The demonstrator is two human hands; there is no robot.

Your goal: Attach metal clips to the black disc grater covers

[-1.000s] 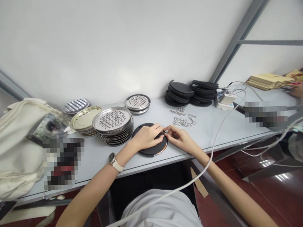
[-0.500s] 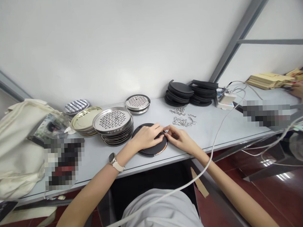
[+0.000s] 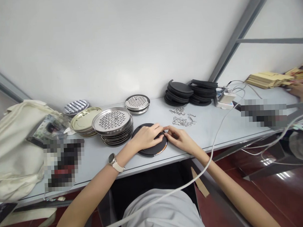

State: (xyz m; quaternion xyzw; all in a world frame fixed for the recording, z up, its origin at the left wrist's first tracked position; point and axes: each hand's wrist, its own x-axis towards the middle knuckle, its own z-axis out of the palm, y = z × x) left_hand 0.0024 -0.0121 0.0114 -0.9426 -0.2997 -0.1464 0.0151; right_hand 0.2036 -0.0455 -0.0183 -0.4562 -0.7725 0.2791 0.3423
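Note:
In the head view a round black disc (image 3: 152, 150) lies on the grey table in front of me, with a shiny strip along its lower right edge. My left hand (image 3: 148, 136) rests across its top, fingers bent towards the right edge. At that edge my right hand (image 3: 179, 138) pinches with thumb and forefinger, the two hands' fingertips meeting. Whatever small part sits between them is hidden. Left of the disc rises a stack of perforated metal grater discs (image 3: 112, 120). Beyond my right hand lie loose small metal hooks and rings (image 3: 183, 121).
Black round covers (image 3: 180, 87) are stacked at the wall, near a white charger (image 3: 227, 97). Grater discs with black rims (image 3: 137, 102) and gold-coloured lids (image 3: 85, 119) stand left. A white cable (image 3: 214, 141) crosses my right arm. Another person's hand (image 3: 299, 90) is far right.
My hands keep the same grip at the disc's right edge. The view has shifted very slightly. At far right the other person's hand has moved a little.

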